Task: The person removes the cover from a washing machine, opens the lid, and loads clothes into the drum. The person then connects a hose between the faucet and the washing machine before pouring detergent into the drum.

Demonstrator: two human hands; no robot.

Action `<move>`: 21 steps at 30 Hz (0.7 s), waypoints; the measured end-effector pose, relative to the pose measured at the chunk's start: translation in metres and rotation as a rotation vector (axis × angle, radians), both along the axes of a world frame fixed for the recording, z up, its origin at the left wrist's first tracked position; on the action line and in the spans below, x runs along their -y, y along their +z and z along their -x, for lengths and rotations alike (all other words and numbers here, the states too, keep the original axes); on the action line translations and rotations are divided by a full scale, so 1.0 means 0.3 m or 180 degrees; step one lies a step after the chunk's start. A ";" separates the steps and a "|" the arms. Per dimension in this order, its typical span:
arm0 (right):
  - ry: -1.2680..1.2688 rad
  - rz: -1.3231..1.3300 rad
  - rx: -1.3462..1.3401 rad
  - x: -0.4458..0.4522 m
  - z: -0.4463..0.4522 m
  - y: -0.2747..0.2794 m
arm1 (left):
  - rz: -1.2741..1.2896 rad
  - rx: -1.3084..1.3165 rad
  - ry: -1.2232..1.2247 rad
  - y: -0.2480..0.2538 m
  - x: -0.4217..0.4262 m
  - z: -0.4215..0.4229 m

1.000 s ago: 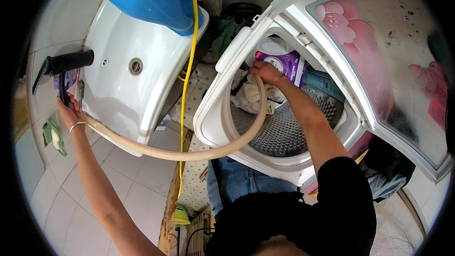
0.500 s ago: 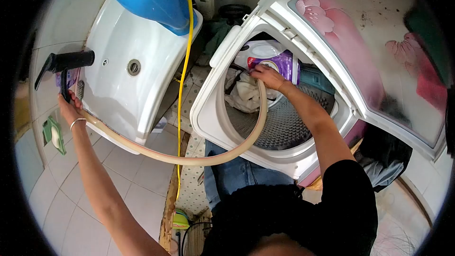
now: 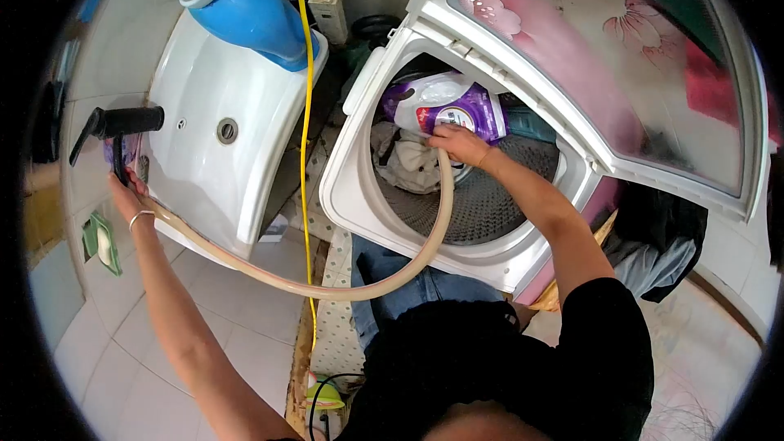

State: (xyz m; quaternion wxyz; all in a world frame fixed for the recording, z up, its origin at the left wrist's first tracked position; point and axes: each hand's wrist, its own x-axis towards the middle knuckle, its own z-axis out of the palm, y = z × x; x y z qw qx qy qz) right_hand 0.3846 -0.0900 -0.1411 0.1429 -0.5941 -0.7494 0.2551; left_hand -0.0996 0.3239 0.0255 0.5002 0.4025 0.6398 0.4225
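A long beige hose [image 3: 376, 287] bends in a wide loop from the sink to the washing machine [image 3: 347, 167]. My left hand [image 3: 128, 198] is closed around the hose end, right against the stem of the black faucet [image 3: 122, 122]; the join is hidden by the fingers. Over the open tub [image 3: 482, 204], my right hand [image 3: 459, 145] grips the hose's other end. Below that end lies pale wet-looking cloth [image 3: 411, 166] in the drum. A purple and white detergent bag [image 3: 478, 114] leans at the tub's back, just beyond my right fingers.
The white sink [image 3: 208, 184] holds a blue bottle with a white cap [image 3: 249, 12] at its far end. A yellow cord [image 3: 305, 139] hangs between sink and machine, near a power strip [image 3: 328, 16]. The machine's lid [image 3: 563, 57] stands raised. A green soap dish [image 3: 102, 243] is at left.
The view has shifted a little, so the sink and machine sit differently in frame. Both hands keep their hold on the hose, whose loop hangs slightly lower in the picture.
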 end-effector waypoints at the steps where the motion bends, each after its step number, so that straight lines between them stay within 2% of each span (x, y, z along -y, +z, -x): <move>1: 0.0019 -0.0089 0.0022 0.000 0.005 0.014 | 0.0020 0.0054 0.0000 -0.004 -0.004 0.006; 18: -0.0111 -0.0292 0.0020 -0.001 -0.020 0.071 | -0.0011 0.0063 -0.0058 -0.036 -0.032 0.037; 21: -0.0325 -0.0257 -0.0056 -0.005 -0.019 0.082 | 0.0017 0.0201 -0.0149 -0.044 -0.035 0.048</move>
